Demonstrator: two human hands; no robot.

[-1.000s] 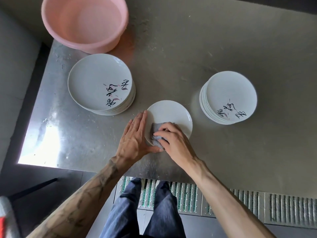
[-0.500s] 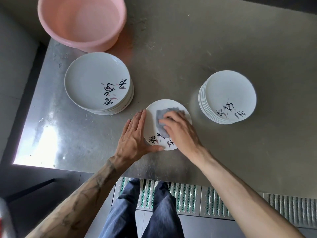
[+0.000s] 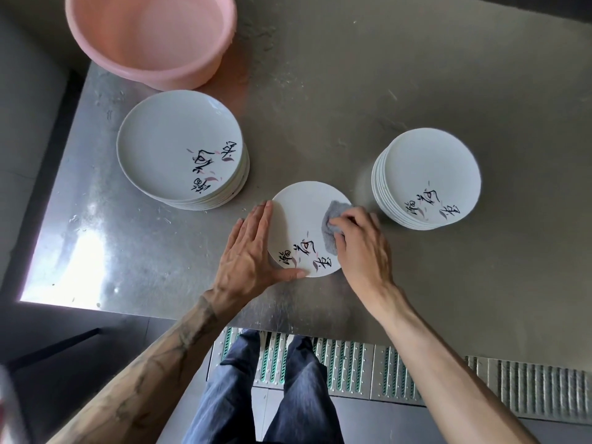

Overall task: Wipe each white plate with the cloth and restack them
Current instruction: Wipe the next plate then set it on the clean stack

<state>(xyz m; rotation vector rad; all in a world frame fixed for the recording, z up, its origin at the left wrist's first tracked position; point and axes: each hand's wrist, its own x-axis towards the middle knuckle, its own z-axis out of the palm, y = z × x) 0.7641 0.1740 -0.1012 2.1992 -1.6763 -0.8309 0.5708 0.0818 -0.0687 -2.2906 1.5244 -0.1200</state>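
- Quickly, the counts: one loose plate (image 3: pixel 301 219), two plate stacks, one cloth (image 3: pixel 331 216), one basin (image 3: pixel 150 36), two hands.
- Left stack (image 3: pixel 173 145) sits upper left of centre, right stack (image 3: pixel 429 168) at centre right. Several rims show in each; exact plate count cannot be told.
- Loose plate lies flat on the table (image 3: pixel 352 91) at frame centre, between the stacks and touching neither.
- Pink basin is at the top left, just beyond the left stack. Whether they touch cannot be told.
- Table's left edge runs down the left side of the frame and its near edge crosses below the hands. The loose plate lies close to the near edge.
- Bare metal fills the upper right, the far right and the lower left corner of the table.
- Plate is white and round, with black brush script and pink flecks on its lower part. The top plate of each stack carries the same print.
- Left hand (image 3: pixel 250 251): fingers straight and together against the plate's left rim, thumb along its near rim.
- Right hand (image 3: pixel 362 248): fingers curled over the grey cloth, pressing it on the plate's right side.
- Floor grate (image 3: pixel 352 363) and blue trouser legs (image 3: pixel 266 395) show at the bottom.
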